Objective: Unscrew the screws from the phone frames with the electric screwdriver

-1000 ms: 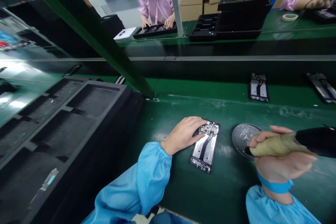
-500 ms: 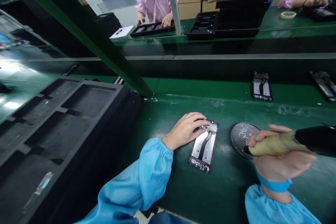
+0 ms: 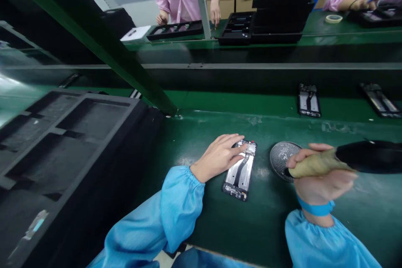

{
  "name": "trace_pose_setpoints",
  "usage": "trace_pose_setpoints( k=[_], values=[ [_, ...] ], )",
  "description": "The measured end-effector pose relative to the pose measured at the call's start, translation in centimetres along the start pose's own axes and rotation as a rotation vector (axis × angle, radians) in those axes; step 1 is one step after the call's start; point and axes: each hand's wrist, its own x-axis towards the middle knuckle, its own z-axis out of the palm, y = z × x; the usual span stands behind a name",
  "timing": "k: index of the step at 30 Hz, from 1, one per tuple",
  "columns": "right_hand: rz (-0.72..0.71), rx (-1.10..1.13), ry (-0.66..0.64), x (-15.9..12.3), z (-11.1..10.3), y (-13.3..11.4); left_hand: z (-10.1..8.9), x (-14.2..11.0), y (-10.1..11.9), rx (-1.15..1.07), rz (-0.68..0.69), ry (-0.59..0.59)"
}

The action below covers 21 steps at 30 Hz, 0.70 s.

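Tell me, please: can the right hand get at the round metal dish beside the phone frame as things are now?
Probably not freely. The right hand is right over the dish, nothing between them, but its grip is closed on the electric screwdriver. The left hand rests on the phone frame.

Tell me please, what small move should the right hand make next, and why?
Probably swing the driver tip left and down to the phone frame. The left hand rests its fingers on the frame's top end, flat on the green bench. The right hand grips the driver, whose tip hangs over the round screw dish, beside the frame.
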Motion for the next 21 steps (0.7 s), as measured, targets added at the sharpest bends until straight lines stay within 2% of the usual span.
trace_pose_setpoints(
  k=[3, 10, 13, 18, 21],
  values=[
    [0.017, -0.002, -0.002, -0.2, 0.5, -0.5, 0.4, -0.3, 1.2, -0.042, 0.013, 0.021],
    [-0.029, -0.011, -0.024, -0.1, 0.6, -0.5, 1.4, -1.6, 5.0, -0.15, 0.085, -0.013],
    [-0.018, -0.021, -0.069, 0.1, 0.4, -0.7, 1.7, -1.6, 5.4, -0.167, 0.082, 0.01],
    [-0.239, -0.045, -0.037, 0.1, 0.5, -2.6, 1.9, -1.4, 5.4, -0.186, 0.076, 0.002],
    [-0.148, -0.017, -0.133, -0.3, 1.2, -3.1, 1.8, -1.3, 5.5, -0.18, 0.07, -0.014]
  ],
)
